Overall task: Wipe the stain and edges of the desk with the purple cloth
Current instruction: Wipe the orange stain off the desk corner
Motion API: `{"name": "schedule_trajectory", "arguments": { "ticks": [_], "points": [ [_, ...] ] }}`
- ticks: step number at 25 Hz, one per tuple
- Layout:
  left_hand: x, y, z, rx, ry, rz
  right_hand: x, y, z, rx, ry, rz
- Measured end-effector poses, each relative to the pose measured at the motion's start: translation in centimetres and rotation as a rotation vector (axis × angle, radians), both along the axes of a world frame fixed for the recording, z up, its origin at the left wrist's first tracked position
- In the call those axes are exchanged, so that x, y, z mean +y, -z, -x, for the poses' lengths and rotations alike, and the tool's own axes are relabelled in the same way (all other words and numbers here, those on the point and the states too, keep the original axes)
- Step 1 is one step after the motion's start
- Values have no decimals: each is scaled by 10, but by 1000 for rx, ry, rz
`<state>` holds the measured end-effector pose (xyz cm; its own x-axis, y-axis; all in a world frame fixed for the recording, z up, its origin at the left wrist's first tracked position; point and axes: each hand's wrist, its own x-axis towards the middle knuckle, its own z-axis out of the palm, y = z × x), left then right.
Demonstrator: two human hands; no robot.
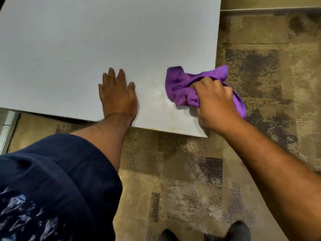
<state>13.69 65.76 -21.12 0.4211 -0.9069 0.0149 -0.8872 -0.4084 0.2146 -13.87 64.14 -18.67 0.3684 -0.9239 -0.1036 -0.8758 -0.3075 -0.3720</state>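
A pale grey desk point(86, 49) fills the upper left of the head view, its near right corner at the lower middle. My right hand point(215, 105) grips a crumpled purple cloth point(182, 86) and presses it on the desk close to the right edge, with part of the cloth hanging over that edge. A faint yellowish smear, the stain point(166, 110), lies on the desk just left of and below the cloth, near the front corner. My left hand point(118, 94) rests flat on the desk with fingers spread, a little left of the stain, holding nothing.
Mottled beige and dark carpet point(260, 84) lies right of and in front of the desk. My dark shoes point(238, 230) stand on it below the corner. A dark blue printed shirt point(43, 188) fills the lower left.
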Motion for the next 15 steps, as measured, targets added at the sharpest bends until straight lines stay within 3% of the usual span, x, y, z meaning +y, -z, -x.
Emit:
{"name": "schedule_trajectory", "arguments": {
  "ticks": [4,9,15],
  "points": [
    [0,1,0,-15,8,5,-39,0,-42,-49,-28,31],
    [-1,2,-2,-27,19,4,25,5,-57,-207,-171,-112],
    [-7,3,-4,-21,7,2,81,4,-17,-161,-400,-169]
  ]
}}
